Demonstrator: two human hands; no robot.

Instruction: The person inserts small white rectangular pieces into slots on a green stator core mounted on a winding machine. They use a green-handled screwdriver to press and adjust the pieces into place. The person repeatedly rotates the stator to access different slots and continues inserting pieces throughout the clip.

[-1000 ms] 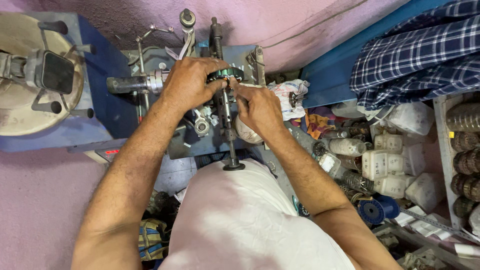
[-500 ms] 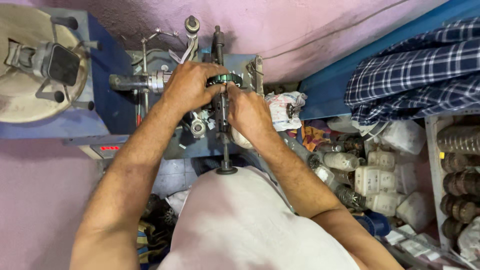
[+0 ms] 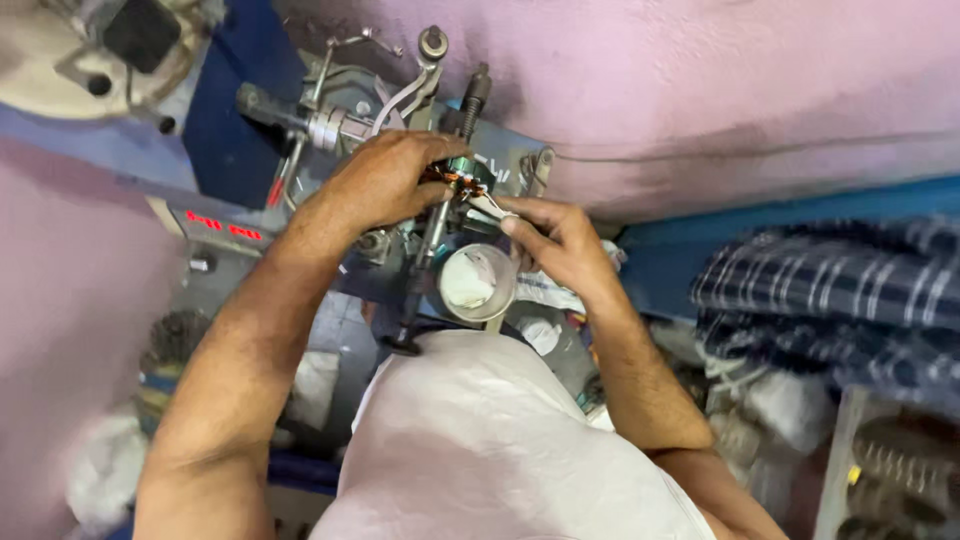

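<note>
Coil [image 3: 458, 180], copper windings, sits on dark shaft [image 3: 432, 232] of winding machine [image 3: 350, 125], centre frame, above the lap. Left hand [image 3: 385, 180] clenched over coil's left side. Right hand [image 3: 560, 240] pinches white wire ends [image 3: 495, 207] at coil's right, fingers closed. White cup [image 3: 475, 282] just below coil. Red display [image 3: 215, 225] to left. Checked cloth [image 3: 830, 285] well apart, right.

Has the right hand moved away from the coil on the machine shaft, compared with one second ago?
Yes, slightly. The right hand now sits to the right of the shaft, only its fingers reaching the coil; earlier it lay against the shaft.
</note>
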